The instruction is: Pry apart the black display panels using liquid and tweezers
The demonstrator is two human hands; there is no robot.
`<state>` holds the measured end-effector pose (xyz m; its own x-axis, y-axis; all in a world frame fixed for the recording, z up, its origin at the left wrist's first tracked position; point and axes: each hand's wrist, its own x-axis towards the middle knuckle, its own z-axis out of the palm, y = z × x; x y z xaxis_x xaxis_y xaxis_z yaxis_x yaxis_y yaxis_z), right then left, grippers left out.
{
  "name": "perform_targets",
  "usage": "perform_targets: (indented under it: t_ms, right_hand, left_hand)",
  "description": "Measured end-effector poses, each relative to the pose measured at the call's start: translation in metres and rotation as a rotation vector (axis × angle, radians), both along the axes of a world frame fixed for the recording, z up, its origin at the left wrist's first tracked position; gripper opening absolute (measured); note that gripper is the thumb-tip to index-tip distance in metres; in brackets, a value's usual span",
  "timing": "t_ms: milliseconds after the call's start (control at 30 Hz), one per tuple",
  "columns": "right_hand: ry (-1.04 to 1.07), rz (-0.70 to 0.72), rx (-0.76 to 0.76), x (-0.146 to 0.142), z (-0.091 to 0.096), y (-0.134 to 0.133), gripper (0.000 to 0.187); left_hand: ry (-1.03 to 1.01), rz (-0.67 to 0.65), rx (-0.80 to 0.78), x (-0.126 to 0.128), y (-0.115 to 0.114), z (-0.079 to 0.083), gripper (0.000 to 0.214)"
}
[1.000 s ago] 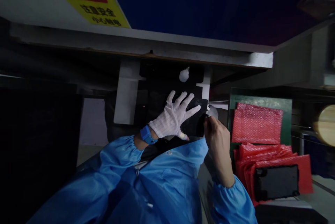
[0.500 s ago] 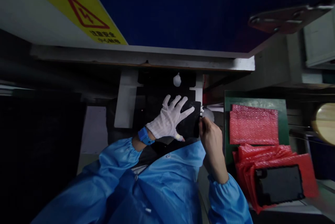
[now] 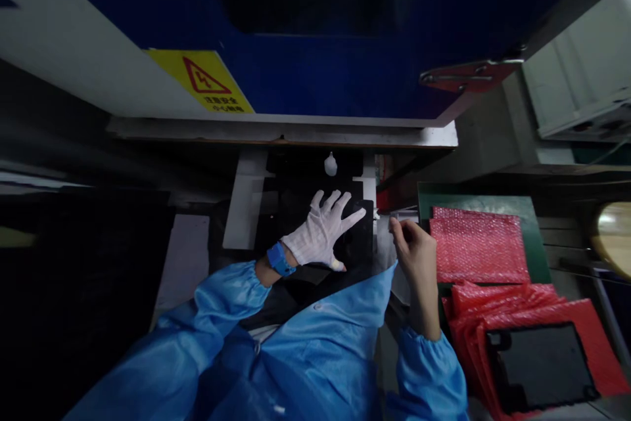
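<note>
My left hand [image 3: 321,232], in a white glove with a blue band [image 3: 280,259] at the wrist, lies spread on a flat black panel [image 3: 363,247]. The thumb's tip pokes out bare. To the right of the panel's edge, my bare right hand [image 3: 418,251] is raised with thumb and forefinger pinched together. Whatever is between those fingertips, if anything, is too small to make out. Small white bits [image 3: 376,214] show at the panel's right edge. Beyond my left fingers sits a small whitish bottle [image 3: 330,164] with a pointed tip.
A blue and white cabinet [image 3: 315,76] with a yellow electric-warning label [image 3: 207,83] overhangs the work area. At right, red bubble-wrap bags [image 3: 478,247] lie on a green board [image 3: 539,230]. A dark rectangular device part [image 3: 542,365] rests on more red bags.
My right hand has moved rightward, away from the panel's edge, still pinched. My left hand stays spread on the panel. The head view has shifted, showing more of the cabinet.
</note>
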<state>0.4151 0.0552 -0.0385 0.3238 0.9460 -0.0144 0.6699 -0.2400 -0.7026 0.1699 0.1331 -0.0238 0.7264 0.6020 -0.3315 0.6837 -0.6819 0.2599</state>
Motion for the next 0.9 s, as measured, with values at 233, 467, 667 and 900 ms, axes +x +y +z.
perform_targets:
  t_ms: [233, 467, 667, 900]
  right_hand:
    - [0.089, 0.073, 0.017, 0.003, -0.012, 0.052, 0.076]
    - [0.075, 0.191, 0.030, -0.014, -0.020, 0.081, 0.064]
    - [-0.032, 0.256, 0.074, -0.049, -0.034, 0.091, 0.053]
    - [-0.157, 0.130, 0.178, -0.048, -0.021, 0.069, 0.052]
  left_hand:
    - [-0.016, -0.031, 0.056, 0.009, 0.004, 0.006, 0.160]
    - [-0.300, 0.014, 0.057, -0.022, 0.006, 0.011, 0.163]
    - [-0.621, 0.136, 0.053, -0.070, 0.010, 0.022, 0.178]
    - [-0.841, 0.118, 0.047, -0.094, -0.009, 0.042, 0.186]
